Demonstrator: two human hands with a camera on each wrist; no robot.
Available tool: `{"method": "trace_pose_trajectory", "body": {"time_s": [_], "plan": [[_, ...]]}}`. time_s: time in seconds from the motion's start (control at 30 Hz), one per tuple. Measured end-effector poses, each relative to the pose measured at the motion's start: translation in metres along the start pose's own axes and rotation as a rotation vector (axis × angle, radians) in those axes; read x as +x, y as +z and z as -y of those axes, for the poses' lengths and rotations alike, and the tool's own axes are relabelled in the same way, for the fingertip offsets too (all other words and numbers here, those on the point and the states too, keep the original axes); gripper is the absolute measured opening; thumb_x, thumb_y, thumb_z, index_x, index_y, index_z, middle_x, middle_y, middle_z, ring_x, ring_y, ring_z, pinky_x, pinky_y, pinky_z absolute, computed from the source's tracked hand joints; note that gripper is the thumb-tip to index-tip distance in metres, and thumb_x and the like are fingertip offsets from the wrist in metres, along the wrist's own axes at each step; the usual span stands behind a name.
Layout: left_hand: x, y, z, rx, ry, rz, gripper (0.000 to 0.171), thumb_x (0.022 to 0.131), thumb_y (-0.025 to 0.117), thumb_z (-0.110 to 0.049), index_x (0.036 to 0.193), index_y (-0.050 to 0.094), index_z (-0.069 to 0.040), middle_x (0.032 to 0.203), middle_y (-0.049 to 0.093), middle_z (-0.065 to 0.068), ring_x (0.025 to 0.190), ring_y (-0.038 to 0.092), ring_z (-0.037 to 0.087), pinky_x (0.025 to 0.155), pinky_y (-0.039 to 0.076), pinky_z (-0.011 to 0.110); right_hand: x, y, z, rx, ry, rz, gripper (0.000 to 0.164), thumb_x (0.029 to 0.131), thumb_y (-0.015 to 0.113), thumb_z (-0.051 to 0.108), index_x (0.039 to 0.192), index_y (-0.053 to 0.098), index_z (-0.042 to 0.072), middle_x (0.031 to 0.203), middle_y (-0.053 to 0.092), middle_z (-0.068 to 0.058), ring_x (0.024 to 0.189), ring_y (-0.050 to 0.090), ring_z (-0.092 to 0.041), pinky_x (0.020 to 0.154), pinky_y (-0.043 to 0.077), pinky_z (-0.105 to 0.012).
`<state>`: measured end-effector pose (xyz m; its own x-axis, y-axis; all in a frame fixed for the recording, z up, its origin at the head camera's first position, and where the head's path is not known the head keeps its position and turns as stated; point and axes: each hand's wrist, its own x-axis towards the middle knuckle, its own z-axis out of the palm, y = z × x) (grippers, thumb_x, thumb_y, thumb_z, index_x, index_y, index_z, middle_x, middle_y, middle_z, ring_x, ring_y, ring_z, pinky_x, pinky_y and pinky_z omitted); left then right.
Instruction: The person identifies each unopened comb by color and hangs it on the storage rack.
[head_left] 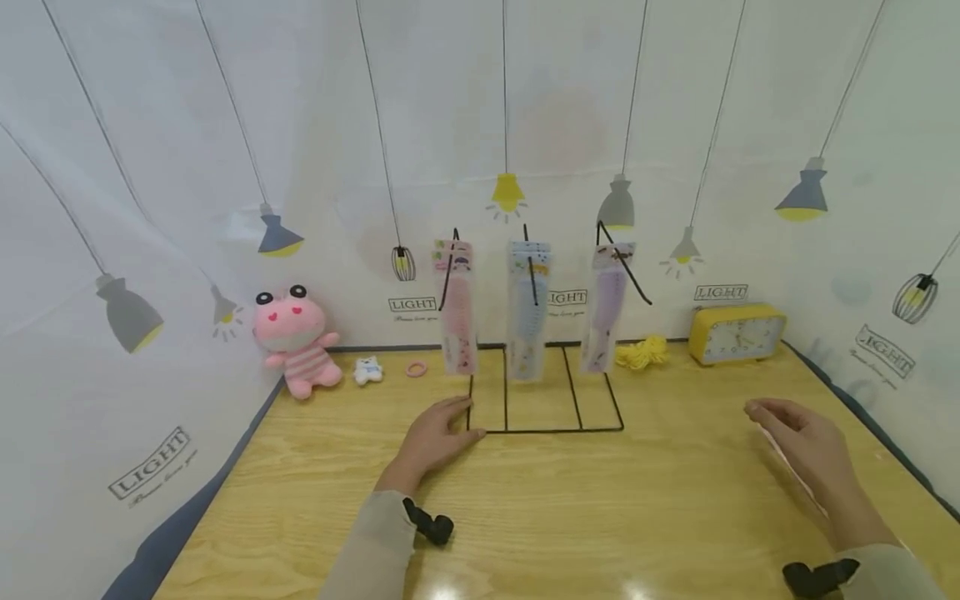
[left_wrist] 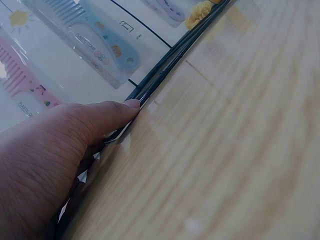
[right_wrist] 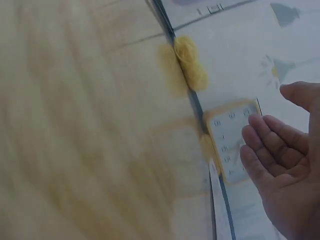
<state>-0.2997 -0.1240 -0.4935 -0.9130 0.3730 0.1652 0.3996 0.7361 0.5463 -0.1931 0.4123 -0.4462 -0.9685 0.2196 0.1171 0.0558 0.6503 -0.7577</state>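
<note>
A black wire display rack [head_left: 543, 431] stands on the table with packaged plastic combs on its hooks: pink [head_left: 459, 321], blue [head_left: 528, 321] and purple [head_left: 606, 312]. My left hand [head_left: 438, 435] holds the rack's front left corner. Its thumb [left_wrist: 117, 117] lies along the front wire, while the other fingers are mostly hidden in the left wrist view. Off to the right, my right hand [head_left: 810, 442] hovers with fingers loosely bent and nothing visible between them. Below it shows the edge of a thin white flat thing [right_wrist: 218, 207], whose kind I cannot tell.
Along the back left sit a pink plush toy [head_left: 303, 346], a small white bear figure [head_left: 368, 370] and a pink ring [head_left: 416, 368]. Right of the rack lie a yellow yarn bundle [head_left: 642, 353] and a yellow clock [head_left: 738, 335]. A printed cloth [head_left: 562, 125] hangs behind.
</note>
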Motion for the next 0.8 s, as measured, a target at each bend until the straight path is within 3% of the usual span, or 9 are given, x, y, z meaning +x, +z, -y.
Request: {"method": "trace_pose_trajectory", "body": {"time_s": [0.1, 0.17, 0.3, 0.57, 0.8], "plan": [[0.000, -0.003, 0.002, 0.002, 0.002, -0.020, 0.067, 0.093, 0.067, -0.052, 0.148, 0.053, -0.016, 0.153, 0.047, 0.003, 0.142, 0.041, 0.029, 0.118, 0.032, 0.051, 0.002, -0.006, -0.013, -0.051, 0.004, -0.064, 0.068, 0.099, 0.051, 0.060, 0.140, 0.058, 0.006, 0.114, 0.065, 0.015, 0.108, 0.055, -0.017, 0.076, 0.049, -0.033], [0.001, -0.004, 0.003, 0.011, -0.002, -0.027, 0.068, 0.092, 0.067, -0.053, 0.148, 0.053, -0.017, 0.153, 0.047, 0.002, 0.142, 0.040, 0.028, 0.118, 0.031, 0.050, 0.004, -0.010, -0.020, -0.082, -0.007, -0.093, 0.067, 0.101, 0.050, 0.057, 0.141, 0.057, 0.004, 0.124, 0.067, -0.005, 0.114, 0.055, -0.035, 0.081, 0.050, -0.044], [0.001, -0.006, 0.004, 0.011, 0.000, -0.036, 0.068, 0.092, 0.068, -0.054, 0.147, 0.054, -0.016, 0.153, 0.048, 0.003, 0.143, 0.040, 0.029, 0.118, 0.031, 0.050, 0.007, -0.016, -0.034, -0.200, -0.054, -0.108, 0.065, 0.103, 0.050, 0.050, 0.139, 0.054, -0.004, 0.130, 0.059, -0.032, 0.115, 0.053, -0.051, 0.087, 0.044, -0.065], [0.001, 0.000, 0.004, 0.002, 0.014, -0.030, 0.068, 0.092, 0.068, -0.053, 0.147, 0.054, -0.015, 0.153, 0.048, 0.004, 0.142, 0.041, 0.030, 0.118, 0.031, 0.051, 0.004, -0.020, -0.053, -0.285, -0.006, 0.015, 0.087, 0.099, 0.050, 0.060, 0.139, 0.041, -0.017, 0.137, 0.045, -0.042, 0.118, 0.045, -0.058, 0.090, 0.042, -0.068], [0.001, 0.004, 0.001, -0.001, 0.026, -0.031, 0.068, 0.092, 0.069, -0.052, 0.146, 0.055, -0.014, 0.152, 0.049, 0.004, 0.142, 0.041, 0.030, 0.118, 0.031, 0.051, -0.001, -0.025, -0.064, -0.322, 0.003, 0.032, 0.095, 0.099, 0.050, 0.060, 0.138, 0.035, -0.024, 0.135, 0.039, -0.047, 0.118, 0.038, -0.063, 0.093, 0.036, -0.073]]}}
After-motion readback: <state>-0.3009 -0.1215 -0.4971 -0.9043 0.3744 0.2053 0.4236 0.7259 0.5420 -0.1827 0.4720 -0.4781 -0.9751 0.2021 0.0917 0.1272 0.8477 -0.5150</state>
